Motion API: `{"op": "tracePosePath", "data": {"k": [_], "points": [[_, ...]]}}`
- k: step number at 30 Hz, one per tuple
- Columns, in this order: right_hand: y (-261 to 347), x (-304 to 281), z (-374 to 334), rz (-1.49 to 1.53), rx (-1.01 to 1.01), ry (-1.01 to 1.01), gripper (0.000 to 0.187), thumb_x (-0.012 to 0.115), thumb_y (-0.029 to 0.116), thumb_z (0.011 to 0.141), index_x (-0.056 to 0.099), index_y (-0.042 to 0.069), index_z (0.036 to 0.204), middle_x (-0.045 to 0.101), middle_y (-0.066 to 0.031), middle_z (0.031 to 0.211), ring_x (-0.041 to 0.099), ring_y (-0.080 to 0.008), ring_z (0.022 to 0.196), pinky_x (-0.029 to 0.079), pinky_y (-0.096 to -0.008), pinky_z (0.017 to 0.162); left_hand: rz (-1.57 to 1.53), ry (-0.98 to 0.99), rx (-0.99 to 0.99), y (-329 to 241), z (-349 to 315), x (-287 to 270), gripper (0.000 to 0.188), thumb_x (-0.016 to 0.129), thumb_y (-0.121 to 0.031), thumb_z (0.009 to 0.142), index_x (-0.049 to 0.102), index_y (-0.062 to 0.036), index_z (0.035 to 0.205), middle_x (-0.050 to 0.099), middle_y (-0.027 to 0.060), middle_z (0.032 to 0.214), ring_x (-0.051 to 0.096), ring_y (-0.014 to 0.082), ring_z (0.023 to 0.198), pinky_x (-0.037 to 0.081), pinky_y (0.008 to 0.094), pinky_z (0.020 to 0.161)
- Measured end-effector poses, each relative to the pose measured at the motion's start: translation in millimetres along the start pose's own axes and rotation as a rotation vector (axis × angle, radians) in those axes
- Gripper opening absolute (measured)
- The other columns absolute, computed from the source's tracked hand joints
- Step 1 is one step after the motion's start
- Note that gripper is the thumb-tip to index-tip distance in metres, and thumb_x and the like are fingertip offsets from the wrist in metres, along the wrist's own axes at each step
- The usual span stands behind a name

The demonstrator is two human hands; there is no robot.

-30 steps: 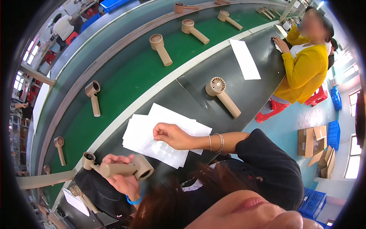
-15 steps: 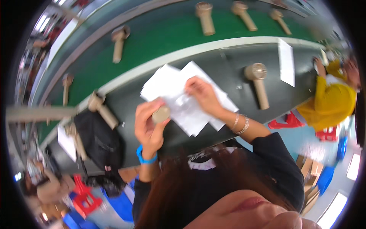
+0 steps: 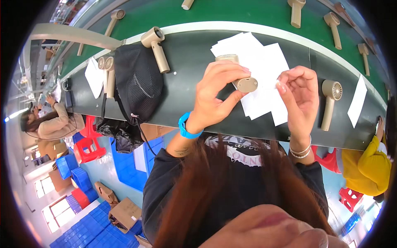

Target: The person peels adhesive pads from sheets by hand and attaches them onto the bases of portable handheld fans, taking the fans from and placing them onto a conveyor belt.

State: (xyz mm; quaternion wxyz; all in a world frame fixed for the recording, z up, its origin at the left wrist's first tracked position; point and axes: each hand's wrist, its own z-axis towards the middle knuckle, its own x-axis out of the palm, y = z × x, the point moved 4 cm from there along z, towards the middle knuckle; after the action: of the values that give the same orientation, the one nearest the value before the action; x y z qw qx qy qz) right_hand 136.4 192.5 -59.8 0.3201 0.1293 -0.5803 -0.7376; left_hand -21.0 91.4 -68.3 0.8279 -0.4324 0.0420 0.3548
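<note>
My left hand is wrapped round a beige handheld fan, with the flat oval end of its handle facing my right hand. Part of the fan's head shows beyond my knuckles. Across from it, my right hand is raised with its fingers curled and thumb near the index fingertip. Whatever is in that pinch, if anything, is too small to make out. Beneath and beyond both hands, overlapping white sheets lie on the dark worktable.
A black mesh bag sits at the left, a beige fan beside it. Another fan lies to the right. Several fans rest on the green conveyor belt beyond. A person in yellow is at the far right.
The whole view has swung, so the table appears shifted. My right hand has come up off the white sheets, fingers curled. My left hand still grips the fan.
</note>
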Motion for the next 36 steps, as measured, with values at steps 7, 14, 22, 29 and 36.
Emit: {"op": "tracePosePath", "data": {"k": [7, 14, 22, 29, 36], "points": [[8.2, 21.8, -10.5, -0.036, 0.061, 0.17, 0.032, 0.059, -0.009, 0.083, 0.041, 0.004, 0.106, 0.054, -0.0065, 0.088, 0.056, -0.0195, 0.102, 0.042, -0.0318, 0.089, -0.003, 0.057, -0.157, -11.0, -13.2, -3.9, 0.045, 0.072, 0.005, 0.065, 0.066, -0.0023, 0.109, 0.06, 0.0124, 0.115, 0.061, 0.0201, 0.091, 0.051, 0.0274, 0.066], [1.5, 27.0, -12.3, -0.01, 0.133, 0.178, 0.032, 0.059, -0.008, 0.083, 0.04, 0.003, 0.106, 0.053, -0.0057, 0.091, 0.059, -0.0177, 0.1, 0.047, -0.0313, 0.089, -0.297, 0.112, -0.302, -7.1, -20.5, 1.0, 0.04, 0.063, 0.014, 0.072, 0.063, 0.0027, 0.11, 0.057, 0.0178, 0.119, 0.062, 0.0239, 0.101, 0.058, 0.0286, 0.072], [2.6, 28.0, -13.5, -0.011, 0.171, 0.175, 0.03, 0.059, -0.008, 0.085, 0.039, 0.004, 0.104, 0.056, -0.0091, 0.091, 0.059, -0.0199, 0.102, 0.048, -0.0295, 0.085, -0.56, 0.108, -0.419, -4.4, -23.4, -0.1, 0.043, 0.071, 0.008, 0.073, 0.061, 0.0025, 0.115, 0.054, 0.016, 0.123, 0.064, 0.0168, 0.088, 0.058, 0.0282, 0.075], [3.0, 28.7, -13.0, -0.028, 0.17, 0.179, 0.029, 0.059, -0.007, 0.085, 0.04, 0.004, 0.103, 0.056, -0.0089, 0.091, 0.059, -0.0199, 0.102, 0.048, -0.0292, 0.085, -0.59, 0.1, -0.44, -4.0, -23.0, -1.1, 0.043, 0.07, 0.009, 0.073, 0.061, 0.0028, 0.114, 0.054, 0.016, 0.123, 0.064, 0.0157, 0.086, 0.058, 0.0275, 0.075], [3.1, 27.8, -12.8, -0.043, 0.17, 0.181, 0.028, 0.059, -0.007, 0.084, 0.04, 0.004, 0.102, 0.055, -0.0071, 0.091, 0.06, -0.0182, 0.1, 0.049, -0.0296, 0.086, -0.591, 0.096, -0.446, -3.6, -23.7, 0.9, 0.041, 0.071, 0.008, 0.073, 0.062, 0.0022, 0.113, 0.056, 0.0147, 0.121, 0.064, 0.0139, 0.084, 0.057, 0.0254, 0.073]]}}
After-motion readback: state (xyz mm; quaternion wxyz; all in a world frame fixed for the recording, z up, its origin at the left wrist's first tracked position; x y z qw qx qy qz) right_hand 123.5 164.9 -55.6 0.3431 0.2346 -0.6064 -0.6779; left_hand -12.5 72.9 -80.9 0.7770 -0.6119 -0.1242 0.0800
